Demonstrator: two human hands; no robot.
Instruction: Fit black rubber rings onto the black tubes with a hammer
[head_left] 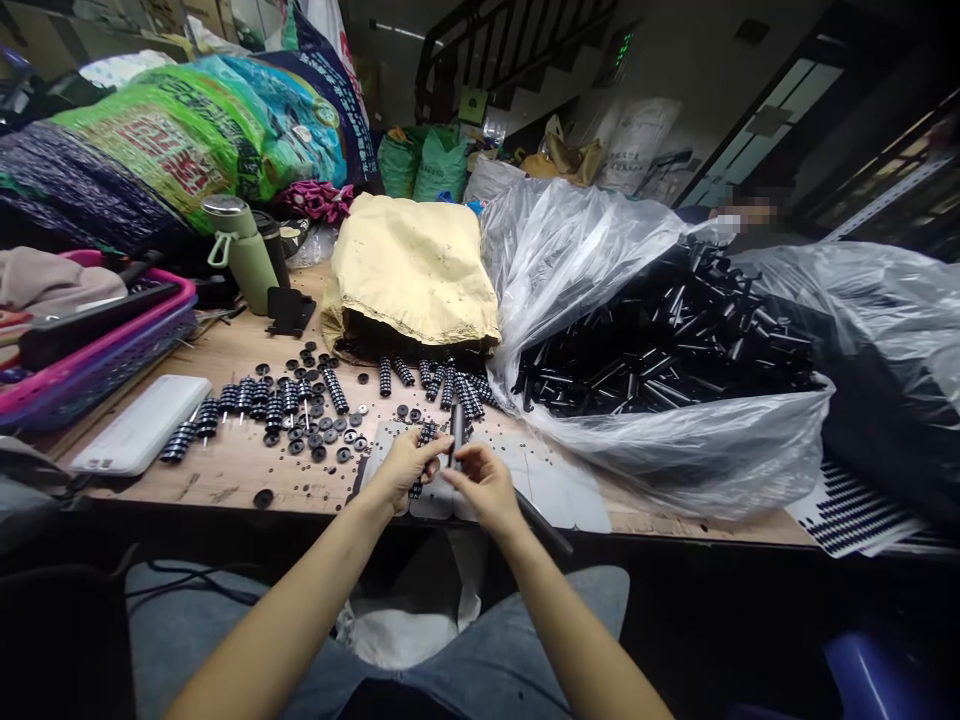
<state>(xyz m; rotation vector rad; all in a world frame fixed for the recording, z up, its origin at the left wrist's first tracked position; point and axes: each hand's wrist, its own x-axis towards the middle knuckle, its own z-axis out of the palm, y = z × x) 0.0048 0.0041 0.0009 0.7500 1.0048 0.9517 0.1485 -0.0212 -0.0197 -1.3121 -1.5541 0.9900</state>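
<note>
My left hand (pixel 409 465) is closed around a black cylinder of rings with white marks (pixel 425 436), over the front part of the table. Close beside it, my right hand (pixel 484 482) pinches a plain dark tube (pixel 457 430) that stands nearly upright. The fingers of both hands almost meet, and they hide the lower ends of both pieces. Beneath them lies a light grey sheet (pixel 570 485). More ringed cylinders (pixel 448 385) are scattered just behind my hands. To the left, several ringed cylinders on thin pins (pixel 245 396) lie near loose black discs (pixel 315 438).
A see-through plastic bag (pixel 600 430) full of black tubes (pixel 660 350) takes up the right side. Behind my hands stands a yellow sack (pixel 416 265). On the left are a white flat box (pixel 142 425), a green flask (pixel 244 250) and a pink basket (pixel 97 355).
</note>
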